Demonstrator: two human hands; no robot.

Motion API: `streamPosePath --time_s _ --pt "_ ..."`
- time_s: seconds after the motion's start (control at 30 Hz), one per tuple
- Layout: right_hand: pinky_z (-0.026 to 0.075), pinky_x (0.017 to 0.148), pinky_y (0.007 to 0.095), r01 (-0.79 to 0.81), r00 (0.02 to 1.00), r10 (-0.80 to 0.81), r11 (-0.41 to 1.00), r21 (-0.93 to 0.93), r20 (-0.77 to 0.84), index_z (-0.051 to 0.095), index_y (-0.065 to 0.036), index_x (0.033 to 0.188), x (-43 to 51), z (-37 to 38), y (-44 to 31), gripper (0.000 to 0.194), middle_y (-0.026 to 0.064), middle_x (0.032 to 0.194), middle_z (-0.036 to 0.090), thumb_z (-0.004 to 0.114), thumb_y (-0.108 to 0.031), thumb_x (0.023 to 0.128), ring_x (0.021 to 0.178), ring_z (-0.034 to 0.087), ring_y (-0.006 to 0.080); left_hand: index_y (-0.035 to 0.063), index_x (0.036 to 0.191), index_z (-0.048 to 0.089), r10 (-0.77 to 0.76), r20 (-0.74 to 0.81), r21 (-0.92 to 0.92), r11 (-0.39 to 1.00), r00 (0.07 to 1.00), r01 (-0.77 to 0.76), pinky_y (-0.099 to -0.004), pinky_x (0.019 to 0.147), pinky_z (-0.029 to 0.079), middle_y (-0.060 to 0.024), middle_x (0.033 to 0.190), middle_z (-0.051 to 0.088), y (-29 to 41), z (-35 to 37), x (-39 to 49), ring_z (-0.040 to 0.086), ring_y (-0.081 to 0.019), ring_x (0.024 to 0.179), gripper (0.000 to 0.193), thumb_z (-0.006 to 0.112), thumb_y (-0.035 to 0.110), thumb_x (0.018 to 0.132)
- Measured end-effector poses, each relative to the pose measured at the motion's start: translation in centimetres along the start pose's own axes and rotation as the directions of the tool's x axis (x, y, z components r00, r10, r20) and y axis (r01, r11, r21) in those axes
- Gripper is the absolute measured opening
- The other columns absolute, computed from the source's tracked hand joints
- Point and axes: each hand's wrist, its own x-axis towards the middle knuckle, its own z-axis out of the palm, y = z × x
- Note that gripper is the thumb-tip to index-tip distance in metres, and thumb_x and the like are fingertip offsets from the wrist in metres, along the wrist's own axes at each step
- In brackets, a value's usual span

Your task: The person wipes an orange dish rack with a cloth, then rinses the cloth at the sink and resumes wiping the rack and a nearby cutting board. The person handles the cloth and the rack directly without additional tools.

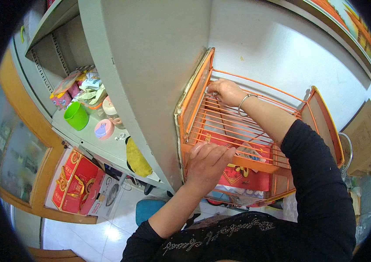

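Observation:
Before me stands an orange wire rack point(238, 119) whose top shelf is made of thin parallel rods. My left hand point(206, 165) lies over the front rail at the left corner; its grip on the rail cannot be told. At the far left corner, my right hand point(226, 92) reaches over the rods with bent fingers, close to the rack's left end panel point(200, 91). Whether those fingers hold anything is hidden. A metal bangle point(242, 104) circles the right wrist. Below the rods are a red printed box or bag point(247, 177) and a small printed packet point(251, 152).
A grey cabinet side point(152, 72) borders the rack on the left. Its shelf holds a green cup point(76, 116), a pink round lid point(104, 129) and a yellow cloth item point(137, 159). Cardboard point(365, 144) leans at right. A framed picture point(352, 26) hangs above.

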Motion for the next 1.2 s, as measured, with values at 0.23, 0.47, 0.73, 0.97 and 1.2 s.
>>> streamPosePath --time_s 0.23,0.47,0.73,0.97,1.2 --pt "0.054 0.082 0.0386 -0.084 0.981 0.106 0.987 -0.138 0.16 0.068 -0.011 0.106 0.9 -1.3 -1.2 0.03 0.0036 0.102 0.069 0.068 -0.008 0.076 0.096 0.062 0.0277 0.0154 0.114 0.062 0.002 0.045 -0.051 0.999 0.999 0.0 -0.0411 0.095 0.04 0.0013 0.1 0.061 0.0 -0.4 0.0 0.059 -0.0175 0.097 0.033 0.057 0.016 0.082" --pt "0.056 0.078 0.0411 -0.33 0.935 0.349 0.92 -0.212 0.057 0.071 -0.009 0.096 2.6 0.5 -1.8 0.018 0.0098 0.096 0.069 0.062 -0.006 0.08 0.094 0.068 0.0293 0.0153 0.112 0.063 -0.014 0.082 -0.016 1.0 0.997 0.016 -0.0418 0.094 0.04 0.0011 0.097 0.06 0.2 -0.6 0.2 0.058 -0.0179 0.096 0.031 0.059 0.018 0.082" --pt "0.055 0.077 0.0418 -0.088 0.996 0.089 0.995 -0.042 0.027 0.071 -0.01 0.089 0.6 0.3 -1.4 0.012 0.011 0.092 0.068 0.064 -0.009 0.079 0.091 0.066 0.0311 0.0188 0.103 0.066 -0.027 0.054 0.053 0.998 0.998 0.025 -0.0404 0.088 0.041 0.0027 0.092 0.063 0.5 -0.4 0.3 0.061 -0.0181 0.091 0.024 0.066 0.018 0.079" --pt "0.053 0.079 0.0411 -0.006 0.999 0.015 0.97 0.243 -0.035 0.071 -0.011 0.092 -2.0 -1.1 -4.8 0.011 0.0107 0.095 0.069 0.065 -0.009 0.082 0.091 0.066 0.0317 0.0206 0.105 0.066 -0.037 0.033 0.026 0.999 0.999 0.036 -0.0396 0.091 0.04 0.0041 0.093 0.062 0.1 0.1 0.2 0.06 -0.0163 0.093 0.029 0.07 0.02 0.076" --pt "0.053 0.077 0.0402 -0.101 0.993 0.119 0.907 0.408 -0.02 0.072 -0.007 0.096 -1.9 -1.5 -7.8 0.022 0.0145 0.089 0.07 0.074 -0.023 0.081 0.084 0.067 0.0331 0.0194 0.101 0.069 -0.035 0.022 0.036 0.999 0.999 0.034 -0.0397 0.09 0.041 0.0041 0.09 0.064 0.4 0.1 0.6 0.061 -0.0188 0.089 0.034 0.078 0.014 0.068"
